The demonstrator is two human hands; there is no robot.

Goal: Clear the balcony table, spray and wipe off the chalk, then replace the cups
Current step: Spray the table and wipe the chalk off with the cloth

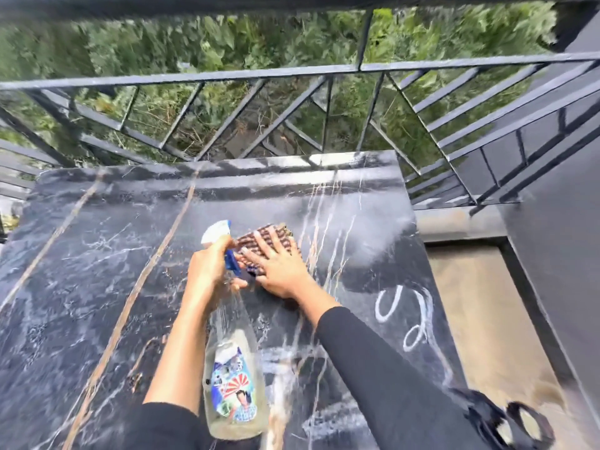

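Observation:
The balcony table [97, 254] has a black marble top with pale veins and smeared chalk haze. White chalk loops [406, 313] remain near its right edge, and more smudged chalk lies near the front. My left hand [211, 271] grips the neck of a clear spray bottle [233, 368] with a blue trigger and white nozzle, held above the table. My right hand [279, 267] lies flat, fingers spread, pressing a checked brown cloth [266, 238] onto the tabletop. No cups are in view.
A black metal railing [292, 73] runs just behind the table, with green foliage beyond. A dark wall [558, 254] rises at the right, above a tan floor strip [480, 303]. A dark looped object [513, 420] shows blurred at the bottom right.

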